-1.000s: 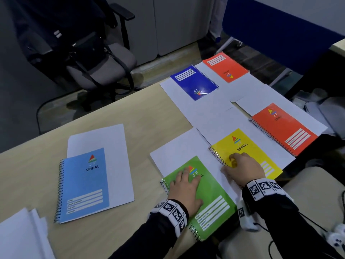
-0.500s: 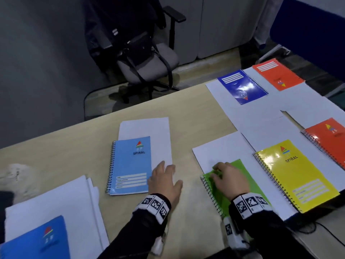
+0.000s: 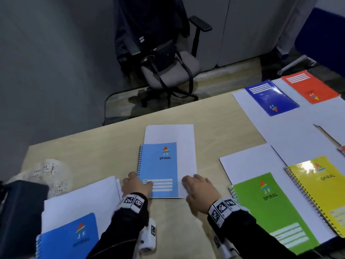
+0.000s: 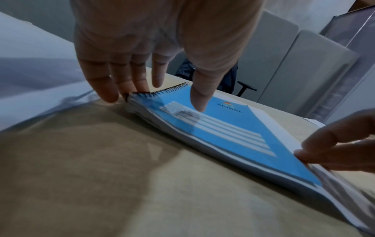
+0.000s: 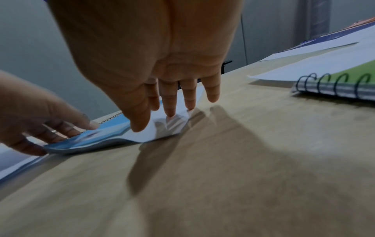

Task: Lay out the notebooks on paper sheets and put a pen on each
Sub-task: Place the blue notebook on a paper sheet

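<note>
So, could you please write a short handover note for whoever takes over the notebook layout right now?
Left hand: open, fingers at the spiral corner of the light blue notebook.
Right hand: open, fingertips on its paper sheet.
Done: green notebook, yellow notebook, dark blue notebook and orange notebook lie on sheets.
Left: another blue notebook waits on the paper stack; no pens in view.
</note>
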### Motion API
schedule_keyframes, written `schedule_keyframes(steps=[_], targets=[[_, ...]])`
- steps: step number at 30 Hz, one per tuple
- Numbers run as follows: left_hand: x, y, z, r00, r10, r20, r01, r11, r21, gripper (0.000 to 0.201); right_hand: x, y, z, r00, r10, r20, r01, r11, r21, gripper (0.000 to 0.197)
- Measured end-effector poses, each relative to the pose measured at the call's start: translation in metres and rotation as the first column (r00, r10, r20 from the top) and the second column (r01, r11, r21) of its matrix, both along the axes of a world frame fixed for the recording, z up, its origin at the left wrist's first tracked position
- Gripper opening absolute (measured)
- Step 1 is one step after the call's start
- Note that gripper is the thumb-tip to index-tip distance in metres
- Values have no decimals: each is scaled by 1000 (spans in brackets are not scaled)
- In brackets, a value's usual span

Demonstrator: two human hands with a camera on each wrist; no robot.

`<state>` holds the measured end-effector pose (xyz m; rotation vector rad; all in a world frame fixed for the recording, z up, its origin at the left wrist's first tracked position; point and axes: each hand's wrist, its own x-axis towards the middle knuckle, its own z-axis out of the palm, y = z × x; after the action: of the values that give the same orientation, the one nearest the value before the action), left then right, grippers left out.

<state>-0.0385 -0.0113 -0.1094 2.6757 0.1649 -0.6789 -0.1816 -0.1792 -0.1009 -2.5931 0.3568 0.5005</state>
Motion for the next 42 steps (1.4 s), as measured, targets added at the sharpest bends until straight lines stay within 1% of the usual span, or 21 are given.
schedule_keyframes(steps=[3, 6, 8, 10, 12, 16, 19, 20, 21, 23, 25, 26, 27, 29, 31, 32, 34, 36, 39, 40, 42], targets=[[5, 1, 0, 998, 3, -65, -4, 1000, -18, 67, 2, 2, 2, 1000, -25, 2, 25, 1000, -2, 35], [11, 2, 4, 994, 5, -106, -18, 993, -120, 49, 5, 0, 5, 998, -59, -1, 59, 998, 27, 31], [16, 1, 11, 998, 21, -65, -35, 976, -213, 39, 9, -5, 8, 996, -82, 19, 81, 996, 45, 32], [21, 0, 25, 998, 59, 14, -50, 932, -358, 37, 18, -14, 14, 994, -104, 43, 102, 994, 43, 37], [28, -4, 43, 993, 85, 85, -35, 883, -468, 36, 33, -26, 24, 988, -126, 91, 124, 992, 19, 42], [41, -19, 74, 978, 89, 190, 46, 791, -610, 38, 69, -51, 55, 951, -152, 271, 171, 984, -46, 49], [51, -31, 92, 965, 109, 237, 86, 724, -685, 40, 95, -67, 78, 897, -156, 414, 212, 973, -92, 63], [53, -35, 98, 962, 104, 251, 107, 704, -702, 42, 102, -71, 83, 898, -131, 420, 206, 969, -139, 67], [55, -38, 104, 961, 95, 261, 128, 683, -719, 43, 108, -74, 86, 913, -110, 392, 192, 966, -176, 68], [60, -46, 115, 955, 80, 286, 168, 648, -743, 42, 115, -80, 89, 952, -75, 296, 145, 965, -221, 58], [65, -53, 123, 938, 60, 340, 221, 652, -725, 38, 115, -83, 87, 968, -12, 250, 85, 955, -285, 40], [67, -58, 126, 928, 55, 368, 243, 658, -712, 36, 114, -84, 87, 962, -12, 273, 92, 955, -282, 32], [68, -63, 131, 917, 58, 395, 262, 660, -705, 35, 112, -85, 88, 947, -47, 317, 127, 964, -235, 27], [72, -74, 137, 876, 70, 476, 319, 658, -683, 40, 110, -90, 90, 907, -178, 381, 230, 968, -97, 20], [79, -87, 136, 823, 50, 565, 382, 687, -617, 55, 111, -102, 91, 877, -307, 370, 333, 943, -6, 16], [82, -93, 132, 813, 24, 581, 395, 710, -583, 61, 110, -111, 89, 866, -368, 339, 380, 924, 32, 14], [83, -106, 119, 832, -43, 554, 393, 750, -532, 61, 107, -133, 82, 832, -488, 264, 479, 872, 100, 15], [78, -120, 98, 846, -140, 514, 416, 776, -474, 50, 102, -159, 73, 783, -585, 211, 571, 811, 128, 18], [63, -135, 62, 874, -287, 392, 440, 808, -390, 34, 91, -194, 60, 721, -675, 153, 669, 737, 98, 21], [58, -140, 51, 877, -339, 341, 454, 818, -354, 32, 88, -204, 55, 703, -698, 136, 694, 715, 83, 22], [51, -148, 33, 864, -447, 232, 499, 823, -271, 35, 82, -222, 46, 665, -738, 112, 738, 673, 55, 25]])
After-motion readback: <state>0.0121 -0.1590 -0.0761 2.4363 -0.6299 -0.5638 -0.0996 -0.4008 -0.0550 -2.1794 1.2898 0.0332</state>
